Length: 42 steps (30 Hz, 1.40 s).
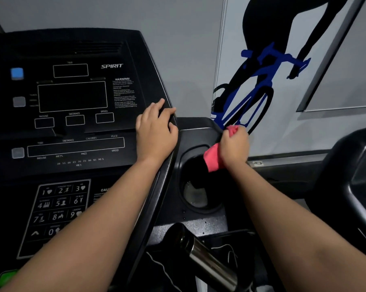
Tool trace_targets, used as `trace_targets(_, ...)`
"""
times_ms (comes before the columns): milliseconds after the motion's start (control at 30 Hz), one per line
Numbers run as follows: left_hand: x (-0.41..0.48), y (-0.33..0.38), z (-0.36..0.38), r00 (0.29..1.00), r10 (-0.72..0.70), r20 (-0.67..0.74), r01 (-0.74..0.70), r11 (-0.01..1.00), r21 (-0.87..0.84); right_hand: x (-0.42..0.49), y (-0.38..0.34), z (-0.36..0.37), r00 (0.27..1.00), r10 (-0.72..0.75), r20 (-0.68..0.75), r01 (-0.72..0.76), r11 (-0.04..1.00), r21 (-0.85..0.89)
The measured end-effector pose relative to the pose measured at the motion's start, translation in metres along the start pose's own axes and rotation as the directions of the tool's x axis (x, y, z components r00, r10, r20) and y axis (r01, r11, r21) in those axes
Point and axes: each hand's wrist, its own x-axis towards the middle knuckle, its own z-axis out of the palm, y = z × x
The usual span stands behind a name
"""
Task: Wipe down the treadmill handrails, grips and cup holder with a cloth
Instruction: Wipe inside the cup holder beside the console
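Cloth [214, 158] of a pink-coral colour is bunched inside the right hand [234, 147], a little to the right of the middle of the frame. The fist is closed tightly around it: a small tuft comes out at the top of the fist, and a wider folded part hangs out below, toward the left. This lower part reaches over the upper right side of the cup holder [181, 171], a deep, dark round well in the black plastic of the treadmill [198, 127], with a dull pale grey bottom. Whether the cloth touches the plastic there, I cannot tell. The left hand [155, 131] lies in the middle of the frame on the right edge of the console [72, 98], palm down, with the fingers relaxed and a little spread over the edge; it holds nothing. The two hands are apart, with the corner of the console between them. The console is black with white outlined windows, the word SPIRIT and a blue button [17, 73] at the upper left of the frame. In the lower middle a shiny metal tube [211, 262] with a black end lies at a slant. At the upper right, the wall carries a picture of a cyclist [251, 95] in black and blue.
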Motion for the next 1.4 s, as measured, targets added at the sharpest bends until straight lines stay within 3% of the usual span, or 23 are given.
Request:
trace_targets(167, 0.001, 0.0, 0.001, 1.0, -0.004, -0.003, 0.004, 1.0, -0.002, -0.016, -0.045, 0.042, 0.948, -0.312, -0.065, 0.3, 0.943, -0.142)
trace_targets(300, 0.005, -0.004, -0.001, 1.0, -0.013, -0.014, 0.013, 1.0, -0.013, -0.021, -0.049, 0.056, 0.711, -0.696, 0.102, 0.702, 0.693, -0.166)
trace_targets(400, 0.005, -0.007, -0.001, 1.0, -0.021, 0.001, 0.021, 0.999, -0.031, -0.011, -0.031, 0.047, 0.599, -0.775, 0.199, 0.797, 0.555, -0.237)
trace_targets(433, 0.005, -0.007, -0.002, 1.0, -0.021, 0.004, 0.021, 0.999, -0.037, -0.009, -0.024, 0.043, 0.61, -0.769, 0.189, 0.788, 0.564, -0.247)
trace_targets(500, 0.004, -0.007, -0.001, 1.0, -0.02, 0.008, 0.02, 0.999, -0.05, -0.006, -0.012, 0.031, 0.717, -0.693, 0.075, 0.692, 0.693, -0.203)
trace_targets(633, 0.004, -0.006, -0.001, 1.0, -0.018, 0.012, 0.019, 0.998, -0.052, -0.003, 0.008, 0.005, 0.953, -0.282, -0.111, 0.272, 0.957, -0.099)
trace_targets(700, 0.004, -0.006, -0.001, 1.0, -0.015, 0.012, 0.015, 0.999, -0.048, 0.0, 0.016, -0.004, 0.994, -0.066, -0.083, 0.055, 0.989, -0.136)
trace_targets(767, 0.004, -0.005, -0.001, 1.0, -0.016, 0.013, 0.017, 0.999, -0.043, 0.005, 0.02, -0.011, 0.996, 0.026, 0.09, -0.019, 0.997, -0.074)
trace_targets(833, 0.004, -0.005, -0.001, 1.0, -0.014, 0.01, 0.015, 0.999, -0.042, 0.009, 0.021, -0.024, 0.953, 0.002, 0.302, -0.001, 1.0, -0.003)
trace_targets(900, 0.003, -0.005, 0.0, 1.0, -0.011, 0.008, 0.011, 0.999, -0.039, 0.008, 0.027, -0.04, 0.858, -0.088, 0.507, 0.156, 0.983, -0.093)
trace_targets(967, 0.003, -0.004, 0.0, 1.0, -0.004, 0.01, 0.005, 0.999, -0.031, 0.003, 0.037, -0.047, 0.791, -0.158, 0.591, 0.322, 0.929, -0.182)
trace_targets(1133, 0.0, -0.003, 0.001, 1.0, 0.006, 0.015, -0.006, 1.0, -0.021, -0.004, 0.036, -0.025, 0.857, -0.222, 0.465, 0.336, 0.924, -0.179)
trace_targets(1300, 0.004, -0.005, 0.001, 1.0, -0.001, -0.007, 0.001, 1.0, -0.024, -0.001, -0.011, 0.001, 0.818, -0.365, 0.445, 0.465, 0.875, -0.136)
trace_targets(1400, 0.005, -0.005, 0.0, 1.0, -0.006, -0.002, 0.006, 0.999, -0.033, 0.002, -0.019, 0.004, 0.8, -0.379, 0.465, 0.485, 0.865, -0.128)
